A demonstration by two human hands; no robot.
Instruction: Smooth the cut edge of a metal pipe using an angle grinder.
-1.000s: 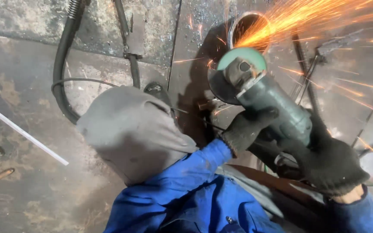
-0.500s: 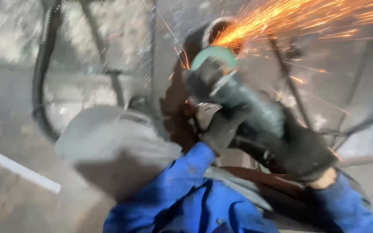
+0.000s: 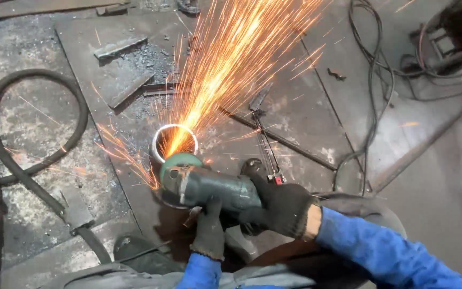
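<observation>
A dark green angle grinder (image 3: 209, 187) lies across the lower middle of the view, its disc guard pressed against the bright rim of a short steel pipe (image 3: 161, 140) standing on the floor. Orange sparks (image 3: 225, 69) fan up and away from the contact point. My right hand (image 3: 282, 206), in a black glove, is wrapped around the grinder's body. My left hand (image 3: 208, 230), also in a black glove, grips the grinder from below, near its head. Both sleeves are blue.
Steel plates (image 3: 306, 107) cover the floor, with scrap strips (image 3: 118, 48) and a long rod on them. A thick black hose (image 3: 33, 134) loops at the left. Thin cables (image 3: 370, 80) run to a machine (image 3: 455, 32) at the top right. A grey-clad knee (image 3: 108, 275) shows at the bottom.
The view has swung from blurred and close to a steady look down at the floor. The grinder stays in both hands against the pipe, and the spray of sparks now shoots upward and is larger.
</observation>
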